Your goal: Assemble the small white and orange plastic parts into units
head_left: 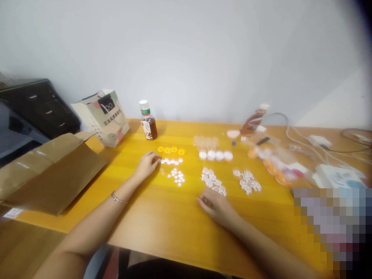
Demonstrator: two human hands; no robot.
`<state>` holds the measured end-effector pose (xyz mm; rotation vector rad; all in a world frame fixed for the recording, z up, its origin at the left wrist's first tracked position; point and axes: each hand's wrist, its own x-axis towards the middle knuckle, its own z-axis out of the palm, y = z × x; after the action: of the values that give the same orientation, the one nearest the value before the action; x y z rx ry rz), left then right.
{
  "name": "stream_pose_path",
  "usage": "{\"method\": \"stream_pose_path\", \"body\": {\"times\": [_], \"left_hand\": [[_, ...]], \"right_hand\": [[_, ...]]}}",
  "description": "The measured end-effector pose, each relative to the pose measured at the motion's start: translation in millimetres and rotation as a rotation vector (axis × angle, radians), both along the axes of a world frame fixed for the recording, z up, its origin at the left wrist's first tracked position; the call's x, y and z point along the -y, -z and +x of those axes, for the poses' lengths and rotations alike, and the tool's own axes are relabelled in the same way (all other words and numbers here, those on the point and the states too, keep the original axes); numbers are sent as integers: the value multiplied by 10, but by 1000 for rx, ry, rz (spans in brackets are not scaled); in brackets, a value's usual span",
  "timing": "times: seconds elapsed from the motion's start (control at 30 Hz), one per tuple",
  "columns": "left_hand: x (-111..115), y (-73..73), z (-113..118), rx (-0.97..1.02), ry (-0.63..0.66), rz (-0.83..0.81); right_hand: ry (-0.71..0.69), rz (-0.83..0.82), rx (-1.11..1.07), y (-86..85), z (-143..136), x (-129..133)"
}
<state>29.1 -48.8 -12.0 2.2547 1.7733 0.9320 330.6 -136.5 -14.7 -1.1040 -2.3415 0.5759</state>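
Note:
My left hand (147,166) has its fingers pinched together at the left end of a row of small white pieces (171,161). What sits between the fingertips is too small and blurred to name. Just behind that row stand several yellow discs (173,150); in front lies a loose cluster of tiny white dots (176,177). My right hand (215,205) rests on the table with curled fingers, and their inside is hidden. It is beside a pile of white openwork pieces (211,179), partly covering its near edge. Another such pile (247,181) lies farther right.
White round parts (215,155) and clear cups (205,142) stand in rows at the middle back. A bottle (148,122), a paper bag (112,120) and a cardboard box (78,174) occupy the left. Cables (305,141), a tilted bottle (253,121) and orange parts (273,166) clutter the right.

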Motion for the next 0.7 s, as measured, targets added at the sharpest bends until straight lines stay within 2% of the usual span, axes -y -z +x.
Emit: {"method": "stream_pose_path", "body": {"times": [0.1,0.23,0.27,0.37,0.43,0.57,0.7], "left_hand": [[8,-14,15,16,5,-16],[197,-160,222,59,28,34],[282,-194,317,69,82,39],[552,-219,639,75,496,-37],[679,-175,808,6,613,-67],[750,-70,921,-112,605,-85],[771,-98,888,-95,610,-80]], "right_hand": [[-3,-5,3,5,4,-3],[-12,-15,9,9,6,-5],[-13,-14,8,11,5,-5],[-11,-6,5,18,1,-7],[-7,-3,8,23,-1,-7],[-8,4,9,26,-2,-5],[0,17,9,19,-5,1]]}}
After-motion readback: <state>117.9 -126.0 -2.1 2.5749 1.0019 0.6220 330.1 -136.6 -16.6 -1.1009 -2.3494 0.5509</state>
